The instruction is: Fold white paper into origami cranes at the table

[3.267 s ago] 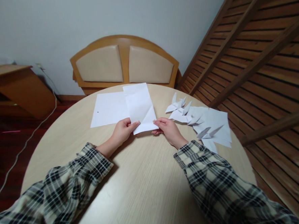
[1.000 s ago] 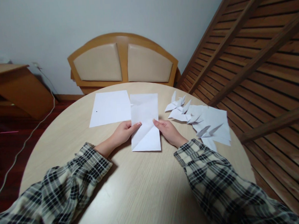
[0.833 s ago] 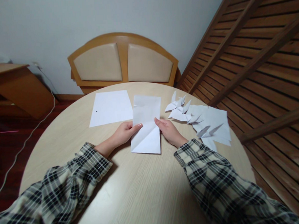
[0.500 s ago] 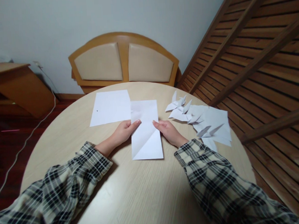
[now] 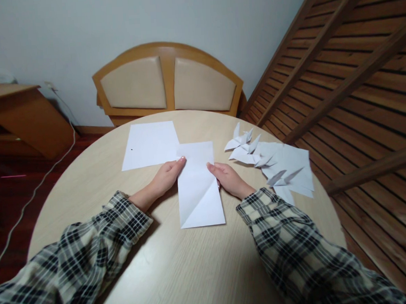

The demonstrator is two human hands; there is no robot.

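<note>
Clearly holding a creased paper [image 5: 197, 184] by its 2 long sides, over the bench [image 5: 169, 273], between the middle and the far edge. Pinching its left side with the left grip [image 5: 165, 178]; pinching its right side, slightly nearer the bench's near edge, with the right grip [image 5: 230, 178], just as narrow. Hard to tell whether resting on the bench or lifted just above. Probably very light, thin, flexible and easily marked, likely weakest along the diagonal crease [image 5: 199, 203]. Best taken lightly by the long sides, clear of that crease. Flanked towards the bench's far left edge by a flat sheet [image 5: 150, 145], and towards its right edge by bird-shaped pieces [image 5: 241, 156] and loose sheets [image 5: 296, 164].
</note>
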